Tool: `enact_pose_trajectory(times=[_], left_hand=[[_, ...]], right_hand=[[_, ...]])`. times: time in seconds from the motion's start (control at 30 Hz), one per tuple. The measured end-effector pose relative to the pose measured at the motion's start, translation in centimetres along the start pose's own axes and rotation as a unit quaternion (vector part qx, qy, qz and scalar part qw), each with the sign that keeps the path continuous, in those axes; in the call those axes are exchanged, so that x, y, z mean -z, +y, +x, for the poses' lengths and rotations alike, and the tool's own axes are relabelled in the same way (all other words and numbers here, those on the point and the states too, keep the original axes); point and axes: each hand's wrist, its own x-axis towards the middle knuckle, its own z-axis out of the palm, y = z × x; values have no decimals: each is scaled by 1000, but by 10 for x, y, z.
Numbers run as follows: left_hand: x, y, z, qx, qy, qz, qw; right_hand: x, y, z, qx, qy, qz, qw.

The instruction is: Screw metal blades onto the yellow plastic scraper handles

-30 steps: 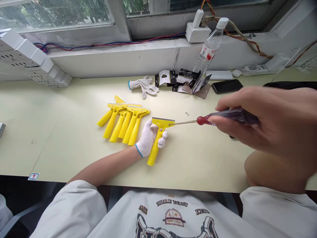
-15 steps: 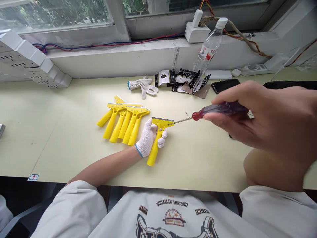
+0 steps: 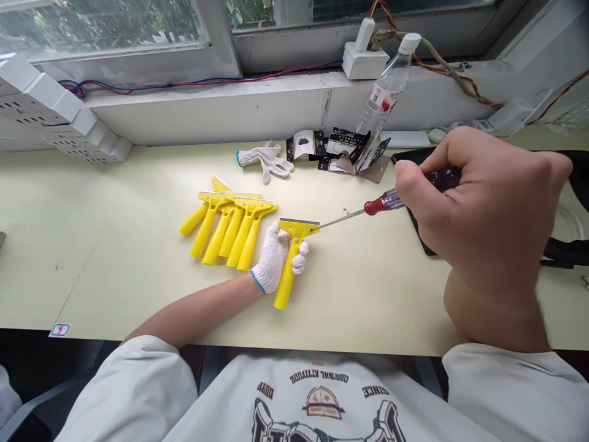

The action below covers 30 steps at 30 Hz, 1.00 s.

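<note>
Head view: the gloved left hand (image 3: 275,255) wraps the handle of a yellow plastic scraper (image 3: 291,258) on the pale green surface (image 3: 115,270). The bare right hand (image 3: 483,202), fisted on a red-handled screwdriver (image 3: 368,210), points its tip leftward onto the scraper's head.

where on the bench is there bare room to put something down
Bare bench lies left of the pile of yellow scrapers, and another patch between the left hand with its held scraper and the right hand with the screwdriver. Crowded at the back: spare glove, cards, bottle, phone.
</note>
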Motion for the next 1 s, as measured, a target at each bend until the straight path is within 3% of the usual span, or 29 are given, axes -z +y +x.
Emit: enact_pose_trajectory(times=[0.17,0.4,0.53,0.6,0.63,0.67,0.77,0.83,1.0], left_hand=[[0,-3,-1,-20,14,-10,1000],[5,-4,1,-16,-4,-11,1000],[8,-4,2,-13,-18,-14,1000],[8,-4,2,-3,-29,-12,1000],[7,-3,2,-1,-34,-11,999],[7,-3,2,0,-39,-12,999],[3,-2,2,-4,-47,-17,999],[1,-3,2,-4,-47,-8,999],[3,-13,2,-27,-61,75,995]], right_hand=[[-4,6,2,-20,-17,9,1000],[-10,9,8,-9,9,10,1000],[-14,45,30,-26,30,125,991],[-18,70,41,-90,41,135,986],[-22,81,45,-132,8,122,984],[-27,91,49,-172,-70,109,977],[-55,111,50,-234,-322,87,913],[-84,117,45,-240,-392,45,887],[-148,126,24,-161,-500,-25,851]])
